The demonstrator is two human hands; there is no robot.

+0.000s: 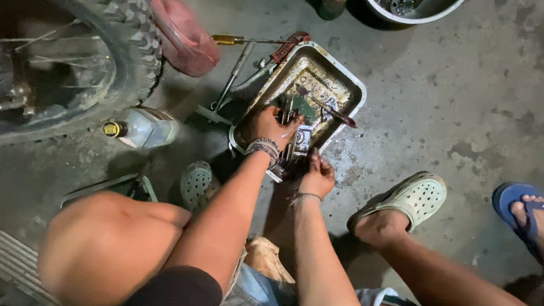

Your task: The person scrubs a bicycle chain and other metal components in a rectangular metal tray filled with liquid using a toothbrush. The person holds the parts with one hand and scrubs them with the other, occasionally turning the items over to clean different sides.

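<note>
I squat over a dirty rectangular metal tray (352,85) on the concrete floor. My left hand (267,126), a beaded band on its wrist, grips a small dark metal part at the tray's near end. Beside it, my right hand (318,176) pinches a small piece at the tray's near edge; what it is I cannot make out. Oily liquid, small metal parts and a dark tool (336,112) lie inside the tray.
A knobby motorcycle wheel (51,31) fills the left. A clear bottle (141,127) lies next to it, with a red container (182,33), a yellow-handled screwdriver (239,41) and wrenches nearby. A white bowl (456,0) stands at the top. Another person's blue-sandalled foot (531,216) rests at the right.
</note>
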